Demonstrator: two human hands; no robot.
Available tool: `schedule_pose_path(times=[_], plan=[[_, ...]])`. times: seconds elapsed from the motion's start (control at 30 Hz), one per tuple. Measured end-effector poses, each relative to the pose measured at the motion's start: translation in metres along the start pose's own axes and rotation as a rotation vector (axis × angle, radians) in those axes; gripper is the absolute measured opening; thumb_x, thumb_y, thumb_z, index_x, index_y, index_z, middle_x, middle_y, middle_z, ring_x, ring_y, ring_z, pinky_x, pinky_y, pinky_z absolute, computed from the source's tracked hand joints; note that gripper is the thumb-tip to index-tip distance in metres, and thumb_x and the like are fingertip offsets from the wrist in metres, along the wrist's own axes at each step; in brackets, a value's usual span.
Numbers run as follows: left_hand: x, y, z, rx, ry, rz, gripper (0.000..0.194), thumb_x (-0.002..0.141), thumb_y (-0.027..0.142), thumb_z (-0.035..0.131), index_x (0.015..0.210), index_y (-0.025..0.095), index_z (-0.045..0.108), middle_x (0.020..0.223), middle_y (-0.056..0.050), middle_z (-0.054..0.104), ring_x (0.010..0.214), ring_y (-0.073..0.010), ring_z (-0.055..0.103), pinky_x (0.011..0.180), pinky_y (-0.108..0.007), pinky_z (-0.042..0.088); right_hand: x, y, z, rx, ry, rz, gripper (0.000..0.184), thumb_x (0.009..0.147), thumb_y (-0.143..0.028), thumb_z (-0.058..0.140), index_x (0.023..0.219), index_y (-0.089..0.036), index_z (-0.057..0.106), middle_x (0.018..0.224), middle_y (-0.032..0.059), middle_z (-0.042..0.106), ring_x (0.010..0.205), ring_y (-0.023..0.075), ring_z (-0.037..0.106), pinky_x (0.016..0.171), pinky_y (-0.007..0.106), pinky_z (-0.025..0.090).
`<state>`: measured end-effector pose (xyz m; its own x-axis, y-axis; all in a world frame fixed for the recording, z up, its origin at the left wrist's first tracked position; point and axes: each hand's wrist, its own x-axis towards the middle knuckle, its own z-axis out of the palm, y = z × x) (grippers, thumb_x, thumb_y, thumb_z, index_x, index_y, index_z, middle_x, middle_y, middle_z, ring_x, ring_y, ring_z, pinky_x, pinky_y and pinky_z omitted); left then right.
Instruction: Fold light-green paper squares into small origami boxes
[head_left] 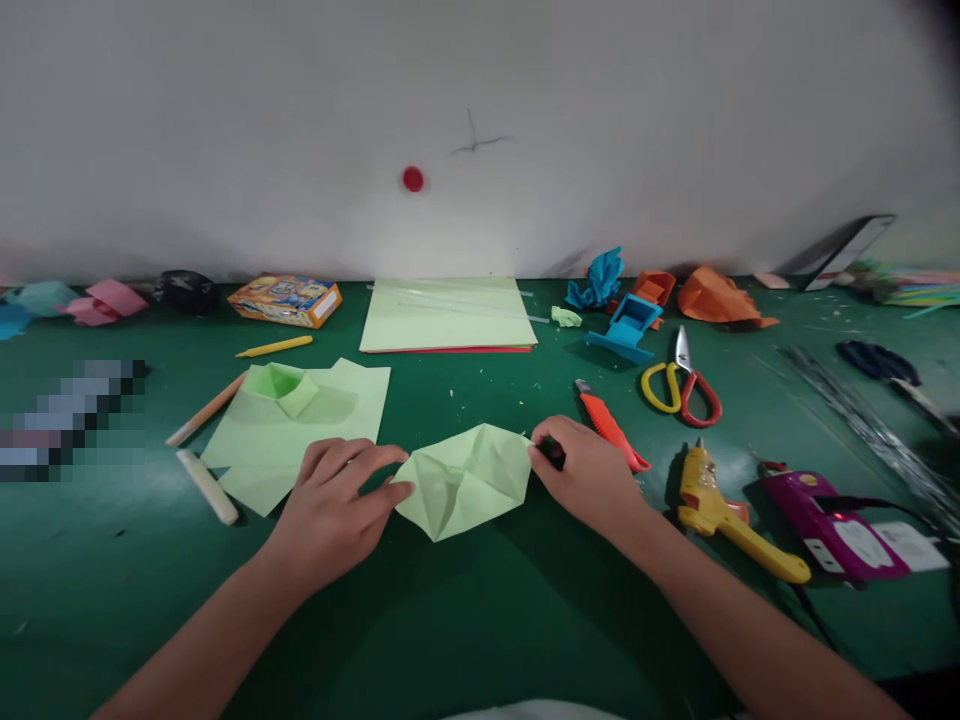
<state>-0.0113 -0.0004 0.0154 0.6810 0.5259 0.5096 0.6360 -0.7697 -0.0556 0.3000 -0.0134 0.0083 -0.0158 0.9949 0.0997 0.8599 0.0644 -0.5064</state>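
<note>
A creased piece of light green paper is stretched between my two hands, just over the green table. My left hand pinches its left corner between thumb and fingers. At the opposite end, my right hand grips the right corner, with its fingertips curled and partly hidden. Folds meet near the middle of the paper, and its outline is uneven. Left of it lie flat light green sheets, with a folded green paper piece on top, open in its middle.
At the back lies a stack of paper. To the right are a red cutter, scissors, a yellow glue gun and a purple power strip. A crayon box and a yellow crayon sit back left.
</note>
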Motion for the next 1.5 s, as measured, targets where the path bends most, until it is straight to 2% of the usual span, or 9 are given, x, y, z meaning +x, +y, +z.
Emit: schedule_pose_path(times=[0.2, 0.37, 0.5, 0.6, 0.77, 0.93, 1.13, 1.3, 1.5], plan=[[-0.006, -0.001, 0.004, 0.068, -0.196, 0.003, 0.049, 0.079, -0.006, 0.045, 0.098, 0.025, 0.077, 0.125, -0.008, 0.069, 0.114, -0.0312, 0.061, 0.092, -0.049, 0.043, 0.0, 0.006, 0.012, -0.086, 0.014, -0.042, 0.012, 0.087, -0.02, 0.06, 0.098, -0.024, 0.06, 0.103, 0.0027, 0.07, 0.095, 0.024, 0.062, 0.069, 0.034, 0.045], [-0.005, 0.01, 0.005, -0.063, -0.185, 0.045, 0.054, 0.074, -0.01, 0.041, 0.101, 0.022, 0.075, 0.114, -0.006, 0.073, 0.106, -0.0228, 0.066, 0.107, -0.047, 0.04, -0.005, 0.003, 0.026, -0.199, 0.075, -0.34, 0.041, 0.087, -0.009, 0.054, 0.124, -0.022, 0.063, 0.137, 0.0107, 0.059, 0.123, 0.0322, 0.049, 0.099, 0.046, 0.042], [-0.001, 0.03, -0.001, -0.178, -0.203, 0.035, 0.046, 0.088, 0.001, 0.041, 0.123, 0.015, 0.067, 0.109, -0.006, 0.074, 0.101, -0.0204, 0.068, 0.115, -0.042, 0.037, -0.011, -0.005, 0.025, -0.189, -0.077, -0.607, 0.049, 0.086, -0.003, 0.052, 0.128, -0.024, 0.063, 0.141, 0.0092, 0.058, 0.125, 0.0298, 0.047, 0.102, 0.046, 0.037], [-0.002, 0.041, -0.004, -0.223, -0.228, 0.002, 0.034, 0.096, 0.021, 0.05, 0.126, 0.019, 0.063, 0.117, -0.007, 0.072, 0.104, -0.0239, 0.067, 0.114, -0.048, 0.035, -0.015, -0.009, 0.021, -0.136, -0.241, -0.773, 0.047, 0.09, -0.004, 0.051, 0.13, -0.026, 0.062, 0.139, 0.007, 0.062, 0.123, 0.0261, 0.05, 0.103, 0.046, 0.033], [-0.005, 0.049, 0.002, -0.235, -0.285, -0.01, 0.047, 0.092, 0.034, 0.061, 0.137, 0.021, 0.055, 0.127, -0.009, 0.067, 0.111, -0.0296, 0.063, 0.106, -0.052, 0.037, -0.017, -0.013, 0.016, -0.064, -0.26, -0.695, 0.052, 0.1, -0.013, 0.045, 0.149, -0.03, 0.047, 0.132, 0.0084, 0.067, 0.121, 0.0248, 0.054, 0.109, 0.052, 0.022], [-0.003, 0.049, 0.007, -0.253, -0.353, 0.035, 0.035, 0.096, 0.024, 0.057, 0.131, 0.022, 0.058, 0.117, -0.007, 0.067, 0.099, -0.026, 0.062, 0.09, -0.045, 0.044, -0.014, -0.011, 0.011, -0.045, -0.276, -0.747, 0.042, 0.106, -0.026, 0.044, 0.146, -0.032, 0.054, 0.128, 0.0075, 0.067, 0.115, 0.0238, 0.057, 0.098, 0.043, 0.036], [0.0, 0.044, 0.008, -0.257, -0.345, 0.071, 0.029, 0.1, 0.021, 0.051, 0.127, 0.019, 0.061, 0.113, -0.007, 0.067, 0.098, -0.0258, 0.06, 0.09, -0.045, 0.044, -0.016, -0.008, 0.008, -0.038, -0.273, -0.748, 0.04, 0.1, -0.046, 0.056, 0.138, -0.034, 0.061, 0.137, 0.0069, 0.063, 0.119, 0.0257, 0.057, 0.1, 0.045, 0.039], [0.0, 0.04, 0.011, -0.244, -0.268, 0.066, 0.028, 0.104, 0.018, 0.044, 0.121, 0.017, 0.066, 0.108, -0.008, 0.068, 0.096, -0.0248, 0.06, 0.088, -0.043, 0.046, -0.02, -0.01, 0.014, -0.097, -0.243, -0.694, 0.039, 0.094, -0.039, 0.066, 0.132, -0.029, 0.066, 0.144, 0.0083, 0.06, 0.125, 0.0295, 0.054, 0.102, 0.048, 0.04], [-0.006, 0.03, 0.017, -0.406, -0.257, -0.078, 0.029, 0.105, 0.017, 0.044, 0.122, 0.022, 0.067, 0.118, -0.006, 0.068, 0.109, -0.0211, 0.06, 0.095, -0.037, 0.047, -0.021, -0.013, 0.017, -0.105, -0.17, -0.698, 0.027, 0.104, -0.029, 0.048, 0.118, -0.022, 0.071, 0.131, 0.0093, 0.068, 0.115, 0.0261, 0.058, 0.099, 0.045, 0.042]])
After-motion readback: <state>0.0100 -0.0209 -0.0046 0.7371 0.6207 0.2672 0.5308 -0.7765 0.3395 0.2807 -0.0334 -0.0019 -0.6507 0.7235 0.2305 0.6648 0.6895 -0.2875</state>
